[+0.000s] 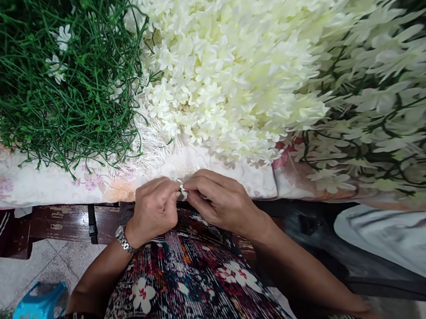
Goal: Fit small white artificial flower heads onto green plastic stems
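Observation:
Between the fingertips of both hands is a small white artificial flower [182,189], held just over the table's front edge. My left hand [156,205], with a metal watch on its wrist, pinches the flower from the left. From the right, my right hand [225,198] pinches it with thumb and forefinger. The fingers cover much of the flower and whatever it is joined to. Beyond the hands lies a large heap of loose white artificial flowers [221,75]. Left of that heap is a pile of green plastic stems [71,92], with a few white flowers among them.
A floral tablecloth [71,190] covers the table. Finished-looking sprays of white flowers on green stems [375,117] fill the right side. A blue plastic stool [38,311] stands on the tiled floor, lower left. Pale fabric [396,243] shows at the right.

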### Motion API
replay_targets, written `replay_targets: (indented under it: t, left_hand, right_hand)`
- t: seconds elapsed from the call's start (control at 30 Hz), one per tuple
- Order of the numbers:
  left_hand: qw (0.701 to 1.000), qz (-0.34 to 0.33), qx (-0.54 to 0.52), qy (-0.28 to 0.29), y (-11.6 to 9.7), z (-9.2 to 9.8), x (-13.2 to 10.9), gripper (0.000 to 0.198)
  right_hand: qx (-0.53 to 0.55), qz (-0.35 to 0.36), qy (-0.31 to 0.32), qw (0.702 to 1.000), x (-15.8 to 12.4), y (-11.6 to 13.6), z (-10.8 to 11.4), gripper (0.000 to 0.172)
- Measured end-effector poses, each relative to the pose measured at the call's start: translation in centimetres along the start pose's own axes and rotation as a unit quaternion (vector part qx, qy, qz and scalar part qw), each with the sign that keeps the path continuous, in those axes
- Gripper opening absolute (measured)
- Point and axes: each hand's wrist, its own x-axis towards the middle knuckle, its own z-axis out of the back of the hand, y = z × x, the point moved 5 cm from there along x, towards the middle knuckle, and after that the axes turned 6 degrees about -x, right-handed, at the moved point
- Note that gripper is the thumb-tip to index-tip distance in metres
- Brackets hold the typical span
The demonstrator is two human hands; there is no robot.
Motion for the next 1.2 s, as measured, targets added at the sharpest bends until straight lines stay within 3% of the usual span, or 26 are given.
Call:
replay_targets:
  t: [0.27,0.63,0.87,1.0,1.1,1.2]
  left_hand:
    - [0.998,0.015,-0.059,-0.026,0.1,0.4,-0.3,0.01]
    - [0.998,0.009,-0.053,-0.036,0.2,0.1,-0.3,0.009]
    - [0.998,0.011,-0.051,-0.046,0.2,0.1,-0.1,0.012]
    - [0.995,0.045,-0.083,-0.033,0.5,0.3,0.0,0.011]
    - [0.971,0.135,-0.194,-0.046,1.3,0.9,-0.4,0.009]
    - [0.909,0.228,-0.322,-0.132,1.9,2.2,-1.5,0.006]
  right_hand:
    - [-0.008,0.0,-0.014,1.0,0.1,0.6,1.3,0.008]
    - [0.058,-0.003,-0.017,0.998,0.4,-0.3,0.4,0.007]
    - [0.038,0.012,-0.045,0.998,0.5,-0.1,0.0,0.009]
    - [0.001,0.025,-0.043,0.999,0.6,0.3,0.3,0.01]
    - [0.014,0.002,-0.044,0.999,0.4,0.3,1.6,0.016]
    - [0.05,-0.04,-0.041,0.997,-0.3,0.1,2.8,0.025]
